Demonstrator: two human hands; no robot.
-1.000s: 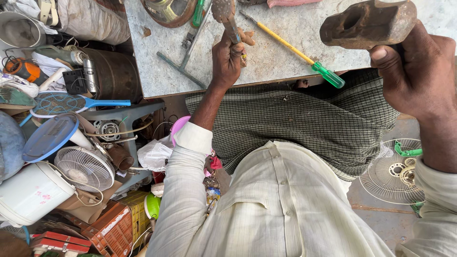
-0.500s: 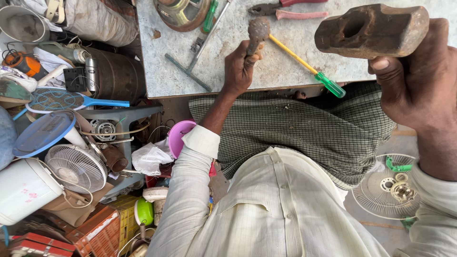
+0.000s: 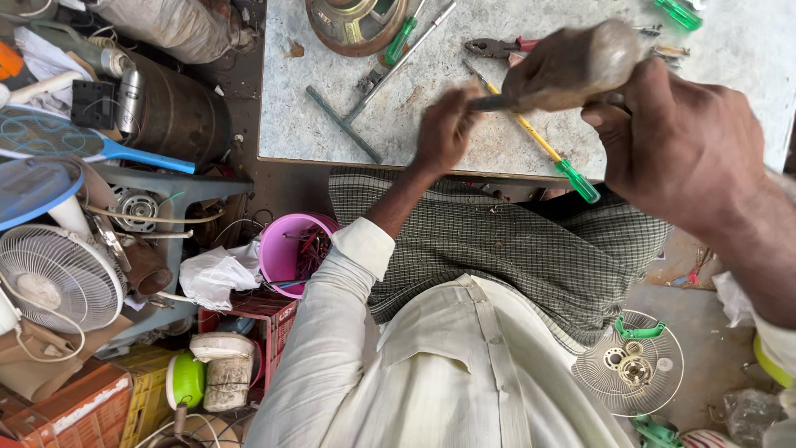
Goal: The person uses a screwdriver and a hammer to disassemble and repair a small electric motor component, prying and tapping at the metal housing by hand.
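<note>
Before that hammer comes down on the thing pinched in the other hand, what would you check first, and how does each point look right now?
1. Right hand has a firm grasp on the heavy brown hammer head: ok, fingers wrap it, though motion blur softens the view.
2. Left hand steadies the thin dark metal rod: ok, pinched at its end.
3. Left fingers clear of the strike spot: not ok, they sit right beside the hammer.
4. Rod braced on the grey speckled tabletop: cannot tell, contact is hidden.
5. Yellow screwdriver with green handle out of the way: not ok, it lies directly under the hands.
</note>
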